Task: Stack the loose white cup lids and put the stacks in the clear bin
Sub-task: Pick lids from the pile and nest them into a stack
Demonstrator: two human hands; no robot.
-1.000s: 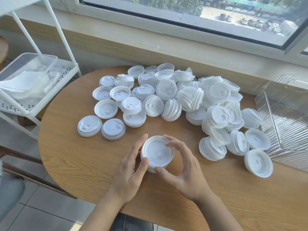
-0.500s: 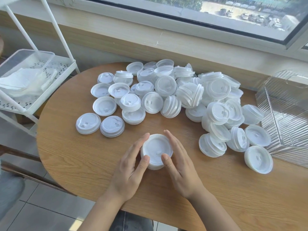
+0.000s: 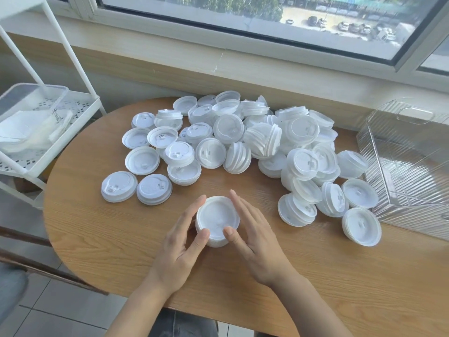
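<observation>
Squaring up a short stack of white lids [image 3: 217, 221] near the desk's [image 3: 102, 242] front edge, the left hand [image 3: 178, 246] and right hand [image 3: 255, 242] cup it from either side — fingers nearly straight and laid against the stack's wall, thumbs resting on its near rim, neither hand truly curled round it. The stack sits upside down, hollow side showing. Behind it, the loose lid pile [image 3: 255, 144] spreads across the middle and back of the desk, some lids flat, some already nested in small tilted clumps. The clear ribbed bin [image 3: 413, 166] stands at the right edge, just beside the outermost lids; what it holds I cannot tell. Judging by this, the stacking step is in hand and most of the task remains. Next comes either adding more lids or closing both hands round the stack and carrying it right — evenly, so it doesn't fan apart.
</observation>
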